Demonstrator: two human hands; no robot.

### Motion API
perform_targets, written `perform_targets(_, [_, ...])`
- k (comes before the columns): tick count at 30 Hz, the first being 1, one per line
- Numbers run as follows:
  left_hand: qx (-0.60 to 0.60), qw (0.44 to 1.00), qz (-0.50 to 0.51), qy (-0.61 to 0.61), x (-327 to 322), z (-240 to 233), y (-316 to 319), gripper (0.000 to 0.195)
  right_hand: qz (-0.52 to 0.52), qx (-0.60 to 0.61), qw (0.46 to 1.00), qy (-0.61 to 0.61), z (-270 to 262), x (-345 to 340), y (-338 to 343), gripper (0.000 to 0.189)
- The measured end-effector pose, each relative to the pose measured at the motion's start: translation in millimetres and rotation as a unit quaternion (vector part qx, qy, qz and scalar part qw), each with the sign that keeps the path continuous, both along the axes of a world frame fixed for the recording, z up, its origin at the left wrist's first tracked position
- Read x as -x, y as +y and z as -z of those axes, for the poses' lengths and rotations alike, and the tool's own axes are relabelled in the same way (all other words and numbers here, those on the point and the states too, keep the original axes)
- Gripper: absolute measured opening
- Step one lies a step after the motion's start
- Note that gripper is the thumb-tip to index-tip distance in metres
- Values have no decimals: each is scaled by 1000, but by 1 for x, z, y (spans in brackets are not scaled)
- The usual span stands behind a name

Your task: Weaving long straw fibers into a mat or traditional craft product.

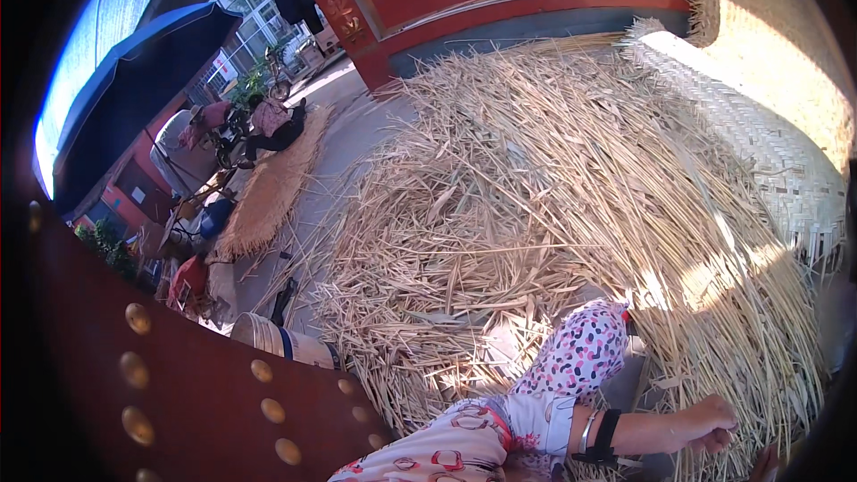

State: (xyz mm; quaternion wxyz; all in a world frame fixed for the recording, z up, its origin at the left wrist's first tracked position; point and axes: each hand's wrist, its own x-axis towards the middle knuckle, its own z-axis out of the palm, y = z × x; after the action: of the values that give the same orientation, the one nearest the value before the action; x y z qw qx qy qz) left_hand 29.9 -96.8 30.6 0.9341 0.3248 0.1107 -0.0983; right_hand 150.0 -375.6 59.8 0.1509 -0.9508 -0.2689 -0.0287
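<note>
My left hand [711, 423] is at the lower right with its fingers curled around straw stalks [696, 375] at the near edge of a large straw heap. How many stalks are in the fist is hidden. A metal bracelet and a black band circle that wrist. At the bottom edge a shadowed sliver, seemingly my right hand [767, 463], shows among the stalks; its fingers cannot be made out. My knee in spotted trousers [582, 348] rests beside the straw. Long stalks lie roughly parallel on the right, while shorter broken straw [428, 261] lies tangled on the left.
A woven mat [776, 127] curls along the right. A studded red door [201, 402] fills the lower left, next to a bucket [261, 335]. Farther off, two people [274, 124] sit by a straw-coloured mat [274, 194] near a dark umbrella [134, 87].
</note>
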Motion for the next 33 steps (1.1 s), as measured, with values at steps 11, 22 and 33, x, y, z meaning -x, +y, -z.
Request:
perform_targets(11, [36, 998, -23, -55, -5, -13, 12, 16, 38, -117, 962, 243, 45, -44, 39, 28])
perform_targets(22, [-4, 998, 17, -65, 21, -26, -4, 19, 26, -230, 919, 319, 57, -58, 44, 25])
perform_targets(33, [24, 998, -2, -61, 18, -17, -7, 11, -119, 188, 974, 47, 102, -106, -26, 43])
